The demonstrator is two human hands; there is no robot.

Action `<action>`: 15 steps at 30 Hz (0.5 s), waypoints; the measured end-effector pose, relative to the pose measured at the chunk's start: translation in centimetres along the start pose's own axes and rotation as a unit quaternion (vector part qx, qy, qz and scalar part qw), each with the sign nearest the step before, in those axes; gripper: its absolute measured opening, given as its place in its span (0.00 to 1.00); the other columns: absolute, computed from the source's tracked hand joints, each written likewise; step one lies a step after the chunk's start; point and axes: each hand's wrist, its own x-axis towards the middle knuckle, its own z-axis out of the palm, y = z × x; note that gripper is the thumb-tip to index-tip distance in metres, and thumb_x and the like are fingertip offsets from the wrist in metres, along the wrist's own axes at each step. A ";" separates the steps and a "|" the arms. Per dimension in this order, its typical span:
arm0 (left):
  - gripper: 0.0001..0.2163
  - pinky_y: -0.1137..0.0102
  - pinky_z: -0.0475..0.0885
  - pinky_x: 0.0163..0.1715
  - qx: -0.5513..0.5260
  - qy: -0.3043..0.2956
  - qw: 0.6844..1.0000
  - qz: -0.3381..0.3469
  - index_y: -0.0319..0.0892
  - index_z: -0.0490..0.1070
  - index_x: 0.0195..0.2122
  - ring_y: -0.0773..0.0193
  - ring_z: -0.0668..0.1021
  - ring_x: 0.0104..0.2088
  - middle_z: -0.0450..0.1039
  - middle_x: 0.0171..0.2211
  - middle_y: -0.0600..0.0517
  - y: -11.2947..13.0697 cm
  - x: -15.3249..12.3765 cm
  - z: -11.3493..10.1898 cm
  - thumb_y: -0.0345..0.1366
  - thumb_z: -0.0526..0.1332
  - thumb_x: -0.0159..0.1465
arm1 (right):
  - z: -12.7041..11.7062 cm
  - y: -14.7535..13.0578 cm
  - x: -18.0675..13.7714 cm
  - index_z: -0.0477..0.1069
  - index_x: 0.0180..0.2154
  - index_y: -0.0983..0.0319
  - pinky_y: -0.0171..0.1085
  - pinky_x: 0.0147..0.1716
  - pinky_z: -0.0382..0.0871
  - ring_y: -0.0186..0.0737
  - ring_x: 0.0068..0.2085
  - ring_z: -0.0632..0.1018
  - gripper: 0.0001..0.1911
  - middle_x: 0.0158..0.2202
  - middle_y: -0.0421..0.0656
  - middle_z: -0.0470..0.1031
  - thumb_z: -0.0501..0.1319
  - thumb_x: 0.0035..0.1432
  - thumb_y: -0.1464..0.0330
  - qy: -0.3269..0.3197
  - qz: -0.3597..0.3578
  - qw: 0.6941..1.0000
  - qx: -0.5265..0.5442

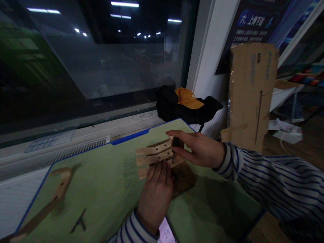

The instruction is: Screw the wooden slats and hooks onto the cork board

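Note:
Three pale wooden strips, bent in shape and some with dark holes, lie side by side on a green board. My left hand presses its bunched fingers onto the nearest strip; its thumb is hidden. Above the strips' right ends, my right hand pinches a short black-handled tool between thumb and fingers. A thin metal shaft points down from the handle towards the wood. Beneath the strips' right part is a brown wooden block with dark markings.
A curved wooden piece and a small dark tool lie on the board's left. A lit phone is partly under my left forearm. Behind the board are a black bag, an orange cap and the window; cardboard stands right.

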 end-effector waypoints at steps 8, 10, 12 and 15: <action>0.15 0.58 0.69 0.53 0.010 0.004 1.000 -0.001 0.30 0.73 0.48 0.51 0.75 0.52 0.72 0.51 0.37 0.0 0.3 -0.1 0.27 0.55 0.62 | 0.0 -0.1 -0.1 0.59 0.55 0.64 0.35 0.29 0.69 0.39 0.30 0.79 0.21 0.32 0.43 0.77 0.55 0.62 0.65 0.016 0.010 1.000 -0.007; 0.15 0.59 0.70 0.53 0.014 0.007 1.000 -0.001 0.30 0.73 0.48 0.52 0.75 0.51 0.72 0.51 0.38 0.1 0.2 -0.2 0.27 0.55 0.62 | 0.0 -0.2 -0.1 0.59 0.54 0.65 0.35 0.29 0.69 0.39 0.30 0.79 0.20 0.32 0.44 0.77 0.55 0.62 0.65 0.019 0.011 1.000 -0.007; 0.15 0.59 0.70 0.53 0.017 0.005 1.000 0.001 0.31 0.74 0.48 0.52 0.75 0.51 0.72 0.51 0.38 0.1 0.2 -0.3 0.27 0.54 0.62 | 0.0 -0.2 -0.1 0.59 0.54 0.65 0.35 0.29 0.69 0.40 0.30 0.79 0.20 0.32 0.44 0.77 0.56 0.62 0.65 0.020 0.011 1.000 -0.005; 0.15 0.58 0.70 0.53 0.018 0.000 1.000 0.002 0.31 0.73 0.48 0.51 0.75 0.52 0.72 0.51 0.38 0.1 0.1 -0.3 0.27 0.54 0.62 | -0.1 -0.3 -0.1 0.59 0.53 0.65 0.34 0.30 0.69 0.39 0.31 0.79 0.20 0.33 0.44 0.77 0.56 0.62 0.65 0.017 0.007 1.000 -0.002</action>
